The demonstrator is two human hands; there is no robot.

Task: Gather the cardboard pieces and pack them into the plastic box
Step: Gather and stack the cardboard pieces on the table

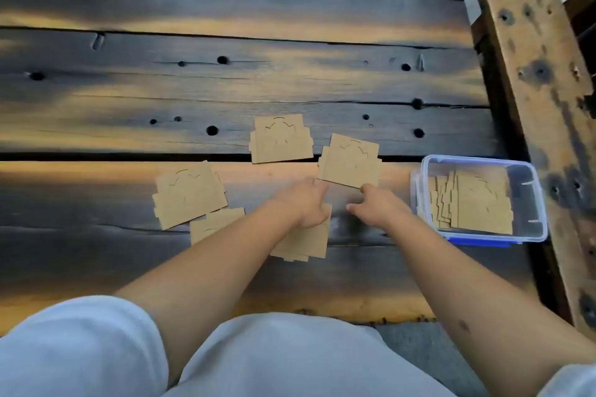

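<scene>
At the centre of the frame, your two hands meet at the near edge of one small cardboard stack [350, 160] that sits slightly askew across a plank gap. Your left hand [304, 205] has its fingers stretched forward to the stack's lower-left corner, while your right hand [380, 205] reaches the lower-right corner with fingers loosely curled; neither has closed on the card yet, and I cannot tell whether the fingertips are under the edge or just touching it. Working both corners at once looks like a way to keep the layered pieces together as you lift.

Beneath your left wrist lies another stack [304, 240], partly hidden. Three more wait: one just above centre [280, 138], one to the left of centre [190, 193], and one below that [214, 224] (half covered by your forearm).

The clear plastic box [529, 190], blue-trimmed and lidless, sits at the right of the frame, near your right hand, already holding a fanned pile of pieces [474, 203], so the carry should be short.

The surface is a dark, weathered plank table [193, 42] with knots and holes; a rough wooden beam [541, 90] runs down the right edge.
</scene>
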